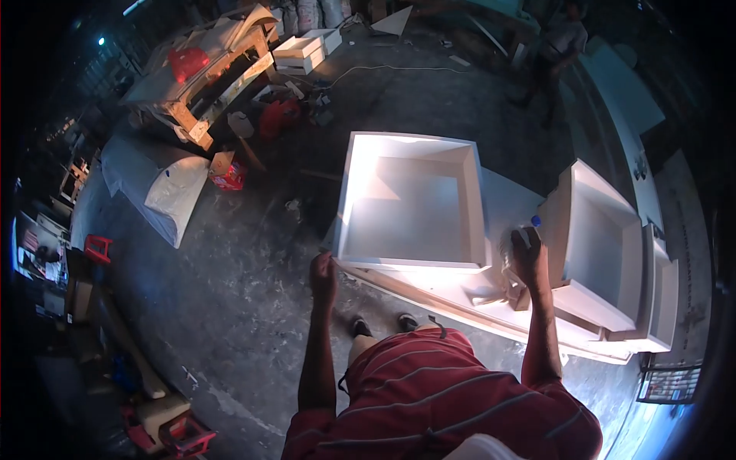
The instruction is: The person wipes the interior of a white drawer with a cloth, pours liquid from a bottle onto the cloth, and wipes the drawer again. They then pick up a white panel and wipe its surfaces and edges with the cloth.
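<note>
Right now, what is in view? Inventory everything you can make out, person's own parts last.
Open boxes: 3, white, one before the person, two at right
Flat surface: 1, white, under the front box
Blue round piece: 1, blue, beside the right hand
Bench: 1, brown, upper left
Red item: 1, red, on the bench
Red bundle: 1, red, floor near the bench
Carton: 1, red and brown, floor at left
Red stool: 1, red, far left
Background person: 1, dim, upper right
Shirt: 1, striped red, bottom
Shoes: 2, dark, below the front box
Left hand: 1, bare, at the front box's near left corner
Right hand: 1, bare, between the boxes; grip unclear
</note>
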`<state>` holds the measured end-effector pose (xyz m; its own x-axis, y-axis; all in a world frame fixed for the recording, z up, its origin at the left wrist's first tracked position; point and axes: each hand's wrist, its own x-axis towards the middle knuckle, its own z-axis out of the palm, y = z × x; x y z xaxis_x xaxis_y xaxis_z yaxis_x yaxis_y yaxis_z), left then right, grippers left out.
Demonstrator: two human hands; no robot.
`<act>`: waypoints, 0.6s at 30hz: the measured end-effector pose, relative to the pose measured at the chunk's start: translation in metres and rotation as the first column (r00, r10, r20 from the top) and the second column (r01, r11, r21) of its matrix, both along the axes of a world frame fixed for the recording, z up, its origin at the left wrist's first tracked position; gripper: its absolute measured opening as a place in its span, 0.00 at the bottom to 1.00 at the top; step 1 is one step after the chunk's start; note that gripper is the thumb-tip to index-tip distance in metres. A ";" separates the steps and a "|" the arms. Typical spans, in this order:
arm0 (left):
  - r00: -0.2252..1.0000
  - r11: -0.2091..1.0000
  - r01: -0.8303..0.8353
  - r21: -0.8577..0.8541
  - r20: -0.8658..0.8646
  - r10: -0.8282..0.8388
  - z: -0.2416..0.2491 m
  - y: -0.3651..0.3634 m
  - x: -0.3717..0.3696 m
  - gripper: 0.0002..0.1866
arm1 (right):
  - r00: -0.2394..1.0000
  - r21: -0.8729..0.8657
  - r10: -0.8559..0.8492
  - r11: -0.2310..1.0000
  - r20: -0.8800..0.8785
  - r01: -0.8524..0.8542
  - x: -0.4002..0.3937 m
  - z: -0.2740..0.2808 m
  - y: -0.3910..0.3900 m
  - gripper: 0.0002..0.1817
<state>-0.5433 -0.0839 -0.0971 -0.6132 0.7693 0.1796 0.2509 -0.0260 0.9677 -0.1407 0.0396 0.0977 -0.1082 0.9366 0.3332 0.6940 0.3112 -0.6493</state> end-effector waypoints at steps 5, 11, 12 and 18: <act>0.953 0.979 0.201 -0.032 -0.227 -0.203 0.027 0.033 -0.012 0.14 | 1.000 0.063 -0.013 0.998 0.011 0.012 -0.021 -0.007 -0.027 0.09; 0.887 0.965 0.218 -0.146 -0.382 -0.258 0.007 0.053 -0.019 0.21 | 0.982 -0.013 -0.164 0.986 -0.090 0.163 -0.045 -0.008 -0.035 0.11; 0.878 0.975 0.174 -0.140 -0.425 -0.218 0.004 0.056 -0.020 0.22 | 0.988 0.043 -0.126 0.991 -0.089 0.130 -0.050 -0.015 -0.034 0.10; 0.896 0.960 0.162 -0.227 -0.374 -0.240 -0.025 0.074 -0.028 0.29 | 0.999 -0.034 -0.046 0.998 0.017 0.047 -0.059 -0.103 0.001 0.17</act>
